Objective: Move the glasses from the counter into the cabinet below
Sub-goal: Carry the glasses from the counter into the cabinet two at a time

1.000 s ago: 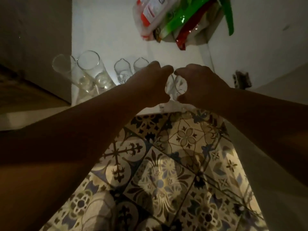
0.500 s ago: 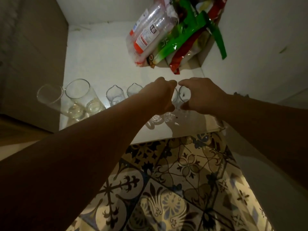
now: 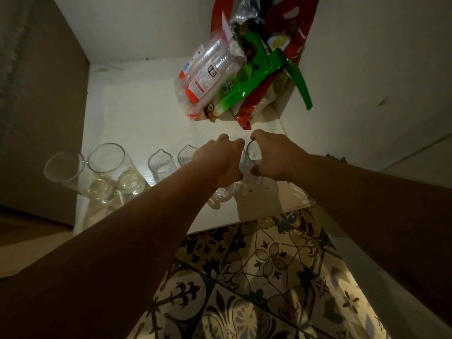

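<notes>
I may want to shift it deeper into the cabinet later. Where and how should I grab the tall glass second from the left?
Grip the tall glass around its straight wall near the rim, coming from the front. It stands upright, open mouth up, with neighbours close on both sides, so a front approach looks safest.

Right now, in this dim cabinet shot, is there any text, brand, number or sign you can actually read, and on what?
Nothing can be read for certain.
Clear plastic packet: white and red label with a dark square mark; the print is too small and blurred.
Green packet: pale marks, not legible.
Red bag: white shapes only, no readable word.
Glasses, shelf, floor tiles: no text.
</notes>
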